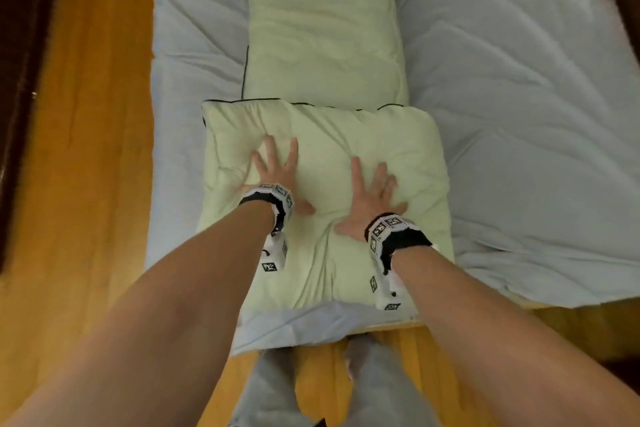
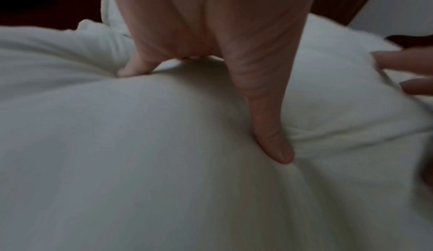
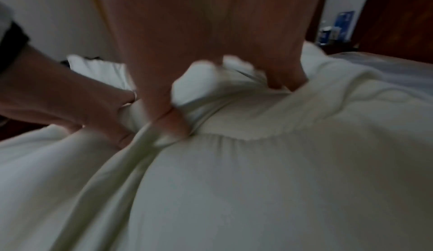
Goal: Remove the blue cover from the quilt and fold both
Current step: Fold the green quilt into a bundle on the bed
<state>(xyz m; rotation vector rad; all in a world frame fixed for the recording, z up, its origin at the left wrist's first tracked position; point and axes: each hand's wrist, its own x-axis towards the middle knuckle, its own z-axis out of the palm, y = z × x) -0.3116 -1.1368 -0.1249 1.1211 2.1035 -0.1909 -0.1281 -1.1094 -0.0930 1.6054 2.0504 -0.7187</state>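
I have left hand [image 1: 277, 170] and right hand [image 1: 370, 198] spread flat, holding nothing, pressing the folded quilt [image 1: 325, 45] end down, likely to squeeze air and set the crease, atop the blue cover [image 1: 519, 114].

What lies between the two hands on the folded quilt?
Only quilt: a puffed ridge of pale green fabric with a crease, nothing else. The left hand and right hand press flat on either side. The head view shows it best.
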